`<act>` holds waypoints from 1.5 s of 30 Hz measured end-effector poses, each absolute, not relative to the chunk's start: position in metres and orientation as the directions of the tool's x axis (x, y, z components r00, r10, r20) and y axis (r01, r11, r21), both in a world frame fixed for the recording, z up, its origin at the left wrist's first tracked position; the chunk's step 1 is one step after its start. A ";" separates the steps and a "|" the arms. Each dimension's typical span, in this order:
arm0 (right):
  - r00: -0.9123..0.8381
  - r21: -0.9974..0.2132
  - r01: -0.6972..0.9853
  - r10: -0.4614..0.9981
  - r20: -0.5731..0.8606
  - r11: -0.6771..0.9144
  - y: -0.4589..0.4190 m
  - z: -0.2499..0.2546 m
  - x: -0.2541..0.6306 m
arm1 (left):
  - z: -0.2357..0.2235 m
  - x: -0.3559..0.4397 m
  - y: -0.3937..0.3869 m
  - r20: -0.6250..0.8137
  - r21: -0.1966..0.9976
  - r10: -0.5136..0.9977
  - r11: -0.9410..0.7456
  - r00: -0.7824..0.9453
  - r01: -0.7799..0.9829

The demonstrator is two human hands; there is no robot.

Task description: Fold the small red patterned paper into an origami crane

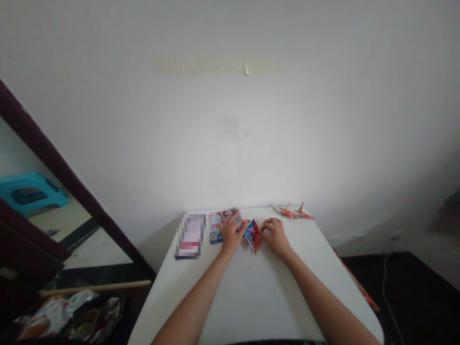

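1. Stretching across the white table [244, 297], two bare forearms [197, 297] run in from the near edge.
2. Between the hands, towards the far end of the table, stands a small folded paper [252, 235], blue with a printed pattern on its left and red on its right.
3. At its left side, the left hand [232, 232] has its fingers loosely spread, partly over a printed sheet [215, 223].
4. At its red side, the right hand [275, 235] has its fingers curled in; at this size I cannot tell whether either hand truly pinches the paper.
5. Left of the sheet lies a pixelated phone [192, 237].
6. Near the far right corner sit red-and-white folded papers [294, 212].
7. Behind rises a pale wall [305, 120] bearing a yellowish tape strip [215, 66].
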State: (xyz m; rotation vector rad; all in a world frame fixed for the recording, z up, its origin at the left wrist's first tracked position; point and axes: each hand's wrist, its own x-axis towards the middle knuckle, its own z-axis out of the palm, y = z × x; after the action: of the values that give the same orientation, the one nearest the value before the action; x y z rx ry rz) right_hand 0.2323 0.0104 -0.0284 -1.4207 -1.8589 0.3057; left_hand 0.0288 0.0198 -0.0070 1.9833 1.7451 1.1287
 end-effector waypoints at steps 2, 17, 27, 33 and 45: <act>-0.071 -0.602 0.721 0.901 0.427 0.343 0.012 -0.029 0.236 | -0.006 0.024 0.020 0.354 0.623 0.935 -0.258 0.027 0.739; -0.090 -0.580 0.738 0.901 0.424 0.346 0.022 -0.037 0.247 | 0.001 0.016 0.020 0.187 0.535 0.970 -0.234 0.156 0.812; -0.111 -0.553 0.757 0.903 0.414 0.347 0.018 -0.032 0.244 | -0.005 0.016 0.021 0.189 0.544 0.970 -0.233 0.152 0.806; -0.120 -0.548 0.760 0.905 0.408 0.348 0.017 -0.032 0.242 | -0.003 0.019 0.019 0.191 0.542 0.969 -0.235 0.154 0.806; -0.138 -0.533 0.770 0.908 0.396 0.350 0.015 -0.030 0.240 | -0.005 0.030 0.018 0.233 0.532 0.961 -0.254 0.149 0.808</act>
State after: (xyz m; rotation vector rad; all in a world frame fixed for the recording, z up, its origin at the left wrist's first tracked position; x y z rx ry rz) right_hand 0.2398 0.0154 -0.0299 -1.4604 -1.9452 0.2627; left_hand 0.0301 0.0180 -0.0050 2.1483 1.7144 0.7784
